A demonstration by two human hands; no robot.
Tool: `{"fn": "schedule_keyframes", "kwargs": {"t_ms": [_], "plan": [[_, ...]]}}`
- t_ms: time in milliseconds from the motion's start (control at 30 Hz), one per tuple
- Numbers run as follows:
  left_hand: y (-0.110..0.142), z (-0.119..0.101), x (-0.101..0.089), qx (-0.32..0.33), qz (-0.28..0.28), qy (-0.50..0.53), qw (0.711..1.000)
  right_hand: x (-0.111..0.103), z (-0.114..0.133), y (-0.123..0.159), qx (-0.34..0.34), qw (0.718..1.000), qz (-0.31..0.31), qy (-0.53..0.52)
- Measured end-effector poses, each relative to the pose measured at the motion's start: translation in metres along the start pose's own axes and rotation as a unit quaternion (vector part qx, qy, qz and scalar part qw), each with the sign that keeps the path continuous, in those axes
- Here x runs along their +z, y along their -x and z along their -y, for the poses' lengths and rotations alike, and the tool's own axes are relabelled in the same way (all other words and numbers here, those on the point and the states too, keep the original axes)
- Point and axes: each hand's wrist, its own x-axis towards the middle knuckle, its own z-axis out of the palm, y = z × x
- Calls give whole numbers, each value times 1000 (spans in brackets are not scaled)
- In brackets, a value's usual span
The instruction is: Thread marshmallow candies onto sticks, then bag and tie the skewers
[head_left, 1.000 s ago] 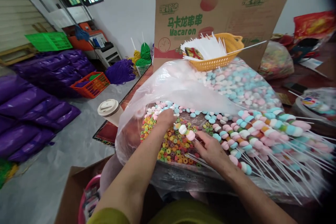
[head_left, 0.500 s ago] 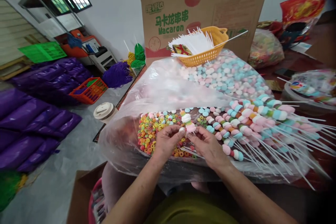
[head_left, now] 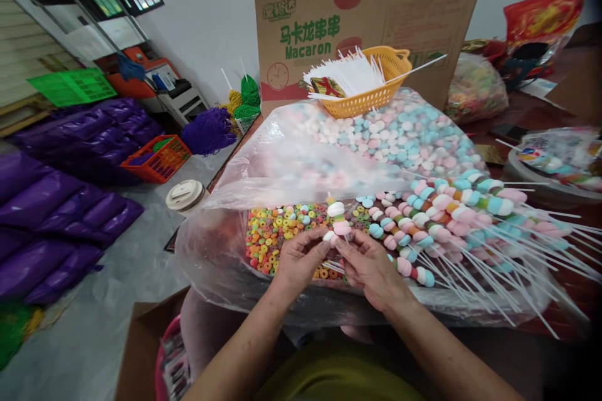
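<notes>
In front of me a candy skewer stands nearly upright, with white and pink marshmallows and a yellow-green ring on it. My right hand is closed round its lower end. My left hand pinches a small whitish-pink marshmallow against the bottom of the skewer; whether it is on the stick I cannot tell. Beneath and beyond the hands lie many coloured ring candies. To the right is a pile of finished-looking marshmallow skewers with white sticks pointing right.
Loose pastel marshmallows spread under clear plastic sheeting. A yellow basket of white sticks stands behind, before a tall cardboard box. A lidded cup is at the left edge; a round tub sits right.
Both hands remain together at the skewer's lower end, with only a slight shift. The small marshmallow shows more clearly between the fingertips. The view has moved slightly.
</notes>
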Motion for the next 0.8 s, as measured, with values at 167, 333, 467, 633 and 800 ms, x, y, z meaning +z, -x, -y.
{"fn": "schedule_keyframes", "kwargs": {"t_ms": [167,333,467,633,800], "plan": [[-4,1,-1,-22,-32,52,998,0,-3,-2,-5,999,-33,10],[-5,-4,-9,-85,-55,88,991,-12,1,-3,-27,999,-34,11],[1,-9,-5,-113,1,70,991,-15,-2,-4,-38,999,-1,37],[4,-6,2,-52,20,-17,998,-15,-9,-7,-71,990,11,124],[6,2,2,13,13,-100,995,-16,-6,-4,-100,981,-2,167]]}}
